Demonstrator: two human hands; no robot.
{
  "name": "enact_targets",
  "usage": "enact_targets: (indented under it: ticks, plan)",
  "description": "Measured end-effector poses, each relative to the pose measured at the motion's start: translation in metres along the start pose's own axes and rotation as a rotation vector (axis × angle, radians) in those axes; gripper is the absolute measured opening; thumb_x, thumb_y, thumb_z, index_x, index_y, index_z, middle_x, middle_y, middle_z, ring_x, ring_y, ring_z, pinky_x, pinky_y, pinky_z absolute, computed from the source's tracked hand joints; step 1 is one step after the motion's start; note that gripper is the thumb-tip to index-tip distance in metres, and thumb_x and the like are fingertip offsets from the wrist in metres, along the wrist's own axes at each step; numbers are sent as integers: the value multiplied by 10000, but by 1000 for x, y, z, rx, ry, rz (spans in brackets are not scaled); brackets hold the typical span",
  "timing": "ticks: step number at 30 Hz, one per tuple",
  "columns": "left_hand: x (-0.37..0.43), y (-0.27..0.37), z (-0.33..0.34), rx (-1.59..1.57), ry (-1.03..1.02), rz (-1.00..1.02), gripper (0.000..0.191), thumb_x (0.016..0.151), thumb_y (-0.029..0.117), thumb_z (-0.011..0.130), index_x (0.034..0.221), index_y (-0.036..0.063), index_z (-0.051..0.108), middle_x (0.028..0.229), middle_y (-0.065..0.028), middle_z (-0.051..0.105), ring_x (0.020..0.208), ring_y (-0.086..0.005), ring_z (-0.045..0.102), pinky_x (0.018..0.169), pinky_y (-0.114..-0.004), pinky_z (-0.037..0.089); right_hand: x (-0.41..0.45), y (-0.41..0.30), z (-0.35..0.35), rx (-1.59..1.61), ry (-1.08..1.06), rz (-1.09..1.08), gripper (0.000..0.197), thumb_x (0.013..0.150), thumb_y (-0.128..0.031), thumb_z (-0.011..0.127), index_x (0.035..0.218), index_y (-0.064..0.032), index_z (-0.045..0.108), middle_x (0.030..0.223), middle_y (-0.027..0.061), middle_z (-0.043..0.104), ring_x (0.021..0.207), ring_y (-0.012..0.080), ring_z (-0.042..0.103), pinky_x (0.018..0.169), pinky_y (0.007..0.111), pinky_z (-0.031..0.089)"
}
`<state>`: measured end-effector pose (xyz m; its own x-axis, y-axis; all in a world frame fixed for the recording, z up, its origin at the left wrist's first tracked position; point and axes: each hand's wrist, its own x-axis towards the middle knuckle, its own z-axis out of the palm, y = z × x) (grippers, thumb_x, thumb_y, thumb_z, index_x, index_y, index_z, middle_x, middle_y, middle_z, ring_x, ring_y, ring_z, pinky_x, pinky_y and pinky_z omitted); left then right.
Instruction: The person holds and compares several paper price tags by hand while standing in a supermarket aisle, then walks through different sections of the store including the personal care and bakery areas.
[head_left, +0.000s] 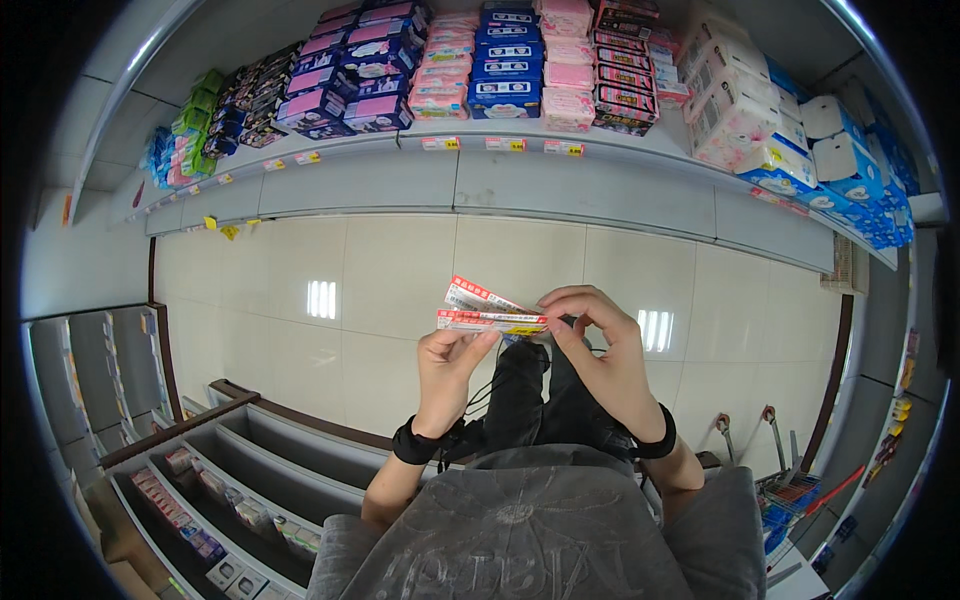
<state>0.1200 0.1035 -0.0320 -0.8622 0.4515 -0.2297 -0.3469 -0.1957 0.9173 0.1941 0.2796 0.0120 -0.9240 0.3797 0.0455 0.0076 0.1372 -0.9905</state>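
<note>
Above the tiled floor, my left hand (454, 367) pinches a small stack of paper price tags (487, 321) between thumb and fingers. The tags are red and white with some yellow, and they bear print. Another price tag (487, 296) fans out at an angle behind the stack. My right hand (600, 330) has thumb and fingertips closed on the right ends of the tags. Both wrists wear black bands.
Ahead runs a grey shelf (585, 180) with price tags (504, 145) along its edge. It carries packs of sanitary pads (506, 71) and tissue packs (731, 112). Behind me on the left stands another shelf unit (300, 439); a shopping cart (787, 491) is at the right.
</note>
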Motion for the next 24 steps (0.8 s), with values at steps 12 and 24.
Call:
enact_targets:
  ticks: [12,24]
  plan:
    - [8,-6,22,-4,-55,-48,140,834,-19,660,972,-10,678,940,-54,684,875,-80,610,814,-231,472,2,15,-27,117,-22,71,126,858,-4,572,968,-50,615,982,27,653,805,80,563,597,208,379]
    - [33,-42,90,-33,-83,-171,138,843,7,656,980,0,673,980,-53,673,904,-93,595,835,-247,457,11,33,-105,95,-53,150,162,838,-27,595,996,-57,614,1012,30,643,804,104,555,600,223,390]
